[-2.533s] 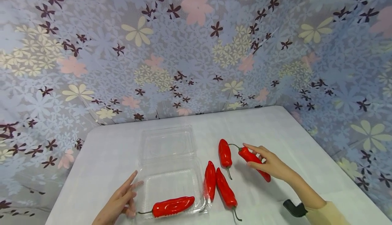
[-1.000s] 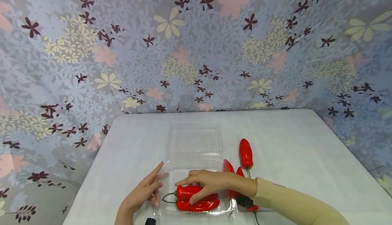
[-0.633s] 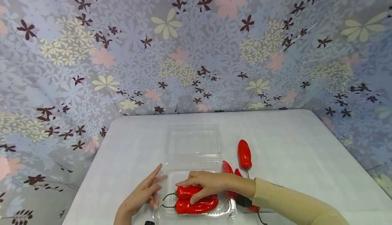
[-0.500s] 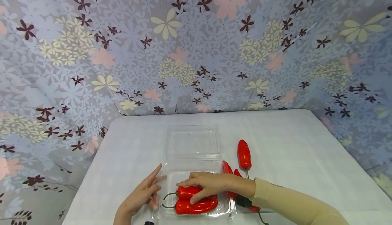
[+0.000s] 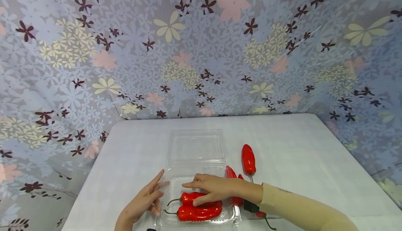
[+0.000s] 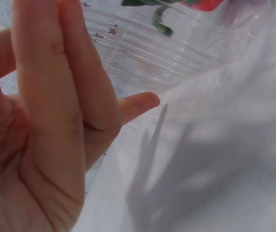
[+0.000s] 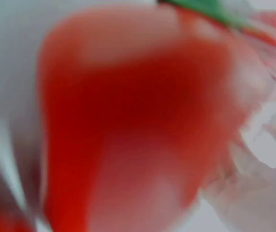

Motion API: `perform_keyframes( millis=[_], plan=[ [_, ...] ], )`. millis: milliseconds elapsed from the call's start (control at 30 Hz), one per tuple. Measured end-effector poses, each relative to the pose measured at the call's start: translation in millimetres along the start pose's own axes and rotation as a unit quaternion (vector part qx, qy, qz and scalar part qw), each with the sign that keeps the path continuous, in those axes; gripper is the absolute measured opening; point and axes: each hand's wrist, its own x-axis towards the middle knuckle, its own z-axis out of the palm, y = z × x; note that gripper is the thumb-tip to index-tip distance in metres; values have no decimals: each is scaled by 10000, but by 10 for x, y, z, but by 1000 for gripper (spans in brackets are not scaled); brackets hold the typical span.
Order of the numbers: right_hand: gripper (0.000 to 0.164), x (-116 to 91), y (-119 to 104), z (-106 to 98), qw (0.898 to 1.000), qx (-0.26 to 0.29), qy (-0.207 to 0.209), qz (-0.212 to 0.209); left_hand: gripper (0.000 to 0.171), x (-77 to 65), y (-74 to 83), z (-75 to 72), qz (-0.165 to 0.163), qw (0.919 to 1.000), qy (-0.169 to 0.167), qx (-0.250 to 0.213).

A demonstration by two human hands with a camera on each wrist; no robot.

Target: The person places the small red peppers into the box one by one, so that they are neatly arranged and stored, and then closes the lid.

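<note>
Two glossy red chili peppers lie side by side in the clear plastic clamshell box (image 5: 180,180), their green stems pointing left. Over the far chili pepper (image 5: 187,199) is my right hand (image 5: 211,186); its thumb lies across that pepper while the index finger stretches out beyond it. The near chili pepper (image 5: 196,214) lies along the box's front wall. My left hand (image 5: 140,200) is at the box's left wall with fingers extended, one fingertip (image 6: 150,99) close to the plastic in the left wrist view. A blurred red pepper (image 7: 138,106) fills the right wrist view.
The box's lid (image 5: 196,147) lies folded back, away from me. Right of the box lie another chili pepper (image 5: 248,159), one against the right rim (image 5: 230,172) and one mostly under my right forearm. A patterned cloth (image 5: 188,49) rises behind the white table (image 5: 282,147).
My right hand picked up a chili pepper on the right and brought it into the box beside the first one. Lately its index finger has lifted off the pepper. The left hand stays by the box.
</note>
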Motion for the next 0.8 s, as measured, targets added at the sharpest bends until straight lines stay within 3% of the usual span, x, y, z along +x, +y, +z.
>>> perform_keyframes(
  millis=[233, 400, 500, 633, 800],
  plan=[
    [64, -342, -7, -475, 9960, -111, 885, -42, 75, 8, 14, 12, -50, 10000, 9, 67],
    [61, -608, 142, -929, 9806, -599, 1863, -90, 74, -5, 15, 3, -47, 10000, 24, 63],
    [59, -754, 318, -1164, 9720, -586, 2270, 180, 74, 2, 10, -4, -105, 9999, 59, 41],
    [55, -895, 563, -1326, 9696, -225, 2366, 591, 74, 13, -8, -15, -189, 9998, 93, 58],
    [46, -968, 811, -1237, 9710, 264, 2163, 983, 76, 28, -22, -11, -231, 9997, 66, 50]
  ],
)
